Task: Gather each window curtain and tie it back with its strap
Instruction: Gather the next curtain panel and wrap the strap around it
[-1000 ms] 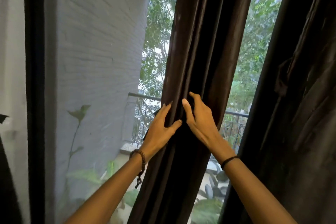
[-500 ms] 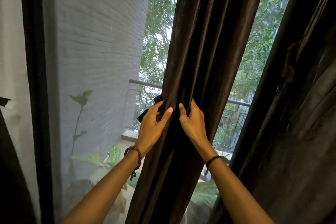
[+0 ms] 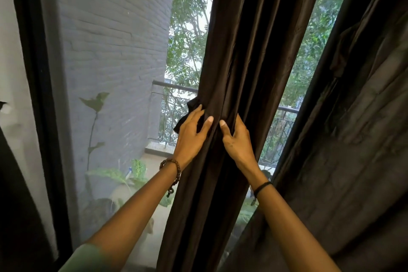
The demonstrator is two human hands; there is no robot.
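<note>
Two hands meet on the front of one gathered dark curtain [image 3: 238,77] in the head view, the only view there is. The left hand [image 3: 191,132] wraps the bundle's left edge, fingers curled round behind it and thumb pressed on the front folds. The right hand [image 3: 237,139] grips the folds just beside it, thumb up and fingers tucked into a pleat. Both are closed on cloth, thumbs nearly touching. A small flap of dark fabric [image 3: 187,115] pokes out past the left hand's fingers; it is probably the strap [image 3: 187,115], though it could be a loose fold of the curtain.

A second dark curtain [image 3: 353,139] hangs at the right, with a darker flap high on it whose nature is unclear. Behind the glass stand a grey brick wall [image 3: 110,40], a balcony railing [image 3: 174,86] and trees.

The likely trouble is slippage: the cloth looks smooth and heavy, so if either hand loosens to pass the strap round, the pleats may spill out and the bundle widen. The strap end could also slide from the left fingers, since it is held behind the bundle, out of sight.

Hidden are the back of the bundle, the strap's length and fastening, any wall hook, and both the curtain top and hem.
</note>
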